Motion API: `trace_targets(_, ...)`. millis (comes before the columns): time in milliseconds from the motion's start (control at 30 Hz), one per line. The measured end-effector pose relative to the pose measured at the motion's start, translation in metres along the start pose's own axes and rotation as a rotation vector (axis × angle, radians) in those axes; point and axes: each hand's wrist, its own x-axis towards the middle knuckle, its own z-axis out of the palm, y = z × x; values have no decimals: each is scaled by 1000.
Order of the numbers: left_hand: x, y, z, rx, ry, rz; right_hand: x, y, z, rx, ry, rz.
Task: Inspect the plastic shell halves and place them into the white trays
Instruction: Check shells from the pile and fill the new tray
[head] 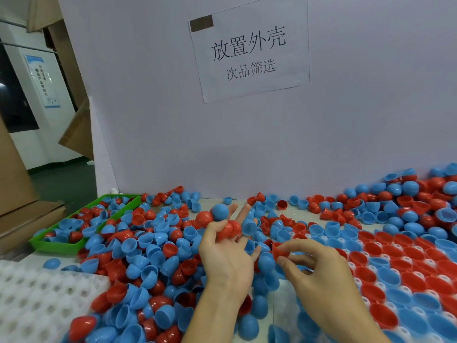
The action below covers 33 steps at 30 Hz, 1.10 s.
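From the head view, your left hand [223, 253] is raised over the heap with several shells nested between its fingers: a blue shell [220, 212] and a red shell [204, 218] sit at the fingertips, and a pair of red shells [230, 230] is clamped lower down between the fingers. That grip is holding, though two fingers stick out straight past the load. Your right hand [319, 276] pinches a single red shell half [280, 250] between thumb and forefinger, open side tilted away from you, just above the loose pile [148, 253] on the bench [215, 203].

To do this step well, turn that pinched half so the rim and the inside face you before it goes anywhere (the rim is where a crack or short fill would likely show). Keep the pinch light on the wall; a thin shell will probably flex if squeezed.

The filled white tray [356, 283] lies at your right, just beside the right hand, its pockets already carrying red and blue halves open side up, in rows by colour. Seat the red half in a red row, if one has a pocket free. An unfilled white tray [37, 300] waits at lower left. The green bin [61, 247] at far left holds mixed halves; whether it takes rejects I cannot tell.

Empty the left hand one shell at a time, or the stack may spill.
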Motion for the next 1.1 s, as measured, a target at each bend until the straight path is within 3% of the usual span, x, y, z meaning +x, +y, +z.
trace_targets(167, 4, -2, -1, 227, 167, -9, 1, 0, -2, 8, 4, 15)
trace_targets(300, 5, -2, -5, 259, 140, 55, 2, 1, -5, 24, -5, 19)
trace_targets(467, 1, 5, 1, -62, -40, -84, 2, 3, -8, 124, -4, 96)
trace_targets(533, -1, 5, 5, -96, -5, -105, 3, 2, -10, 186, -4, 143)
trace_targets(667, 7, -8, 1, 269, 153, 46, 4, 0, -11, 242, 30, 178)
trace_targets(967, 6, -15, -5, 811, 142, 354, 4, 0, -11, 229, 62, 169)
trace_targets(1100, 6, -13, -2, 717, 115, 270, 4, -2, -13, 240, 80, 156)
